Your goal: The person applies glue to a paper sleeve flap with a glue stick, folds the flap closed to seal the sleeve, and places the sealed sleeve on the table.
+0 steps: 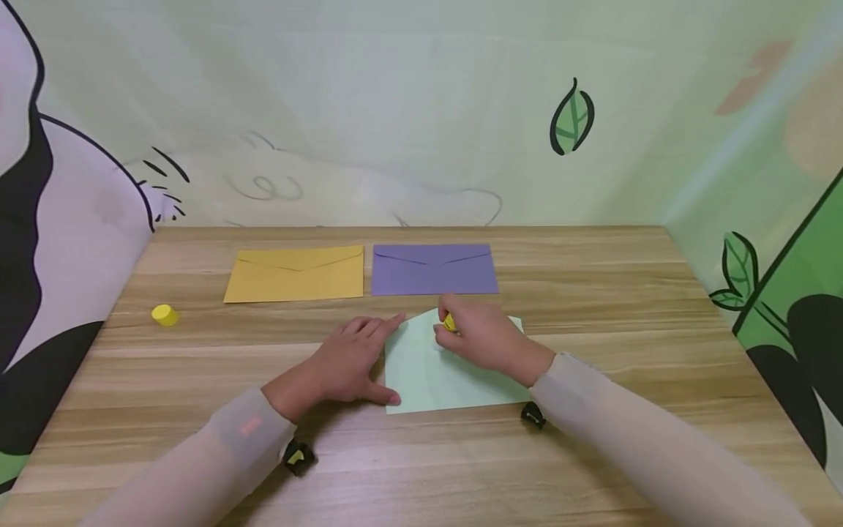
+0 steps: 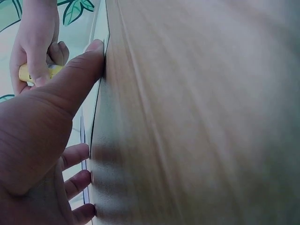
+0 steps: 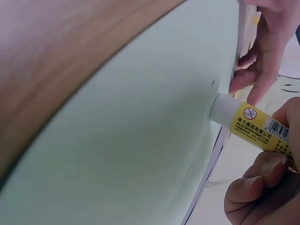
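Right grip (image 1: 484,337) curled round glue stick (image 3: 253,124), its end against pale-green paper (image 1: 448,380) below; left grip (image 1: 349,359) spread at paper's edge. Gluing step, I judge; next stroke likely wants even pressure.

Yellow glue stick (image 3: 252,123), end against flat mint-green envelope (image 1: 454,384)

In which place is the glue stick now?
In the right wrist view, the glue stick is at right, in the right hand, its white end against the pale green envelope.
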A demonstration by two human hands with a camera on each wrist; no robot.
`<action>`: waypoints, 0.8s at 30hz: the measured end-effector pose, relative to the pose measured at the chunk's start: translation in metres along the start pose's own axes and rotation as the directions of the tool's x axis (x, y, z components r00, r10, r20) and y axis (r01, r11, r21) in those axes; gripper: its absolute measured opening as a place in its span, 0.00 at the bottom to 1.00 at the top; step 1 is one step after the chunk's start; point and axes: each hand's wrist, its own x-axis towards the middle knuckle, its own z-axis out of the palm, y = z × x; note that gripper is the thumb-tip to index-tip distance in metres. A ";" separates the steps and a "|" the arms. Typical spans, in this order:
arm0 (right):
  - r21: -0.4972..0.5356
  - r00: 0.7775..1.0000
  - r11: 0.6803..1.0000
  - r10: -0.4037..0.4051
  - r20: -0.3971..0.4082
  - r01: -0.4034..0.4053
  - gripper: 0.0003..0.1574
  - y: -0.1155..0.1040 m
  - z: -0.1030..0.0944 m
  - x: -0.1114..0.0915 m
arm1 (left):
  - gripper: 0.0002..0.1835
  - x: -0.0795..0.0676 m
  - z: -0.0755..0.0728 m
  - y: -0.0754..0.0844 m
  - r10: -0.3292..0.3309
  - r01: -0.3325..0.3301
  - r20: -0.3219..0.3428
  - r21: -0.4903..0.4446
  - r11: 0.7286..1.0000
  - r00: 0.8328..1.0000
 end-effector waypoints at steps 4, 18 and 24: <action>0.023 1.000 1.000 -0.012 0.014 0.012 0.09 -0.008 0.004 0.005 | 0.67 -0.001 -0.001 0.001 -0.003 0.003 0.008 -0.002 1.000 1.000; -0.053 0.995 0.994 -0.090 0.050 0.092 0.11 -0.039 0.015 0.024 | 0.67 0.001 -0.002 0.001 -0.003 0.003 0.007 0.010 1.000 1.000; -0.105 0.993 0.989 -0.099 0.064 0.105 0.08 -0.046 0.020 0.030 | 0.67 0.000 -0.003 0.002 -0.011 0.011 0.012 0.018 1.000 1.000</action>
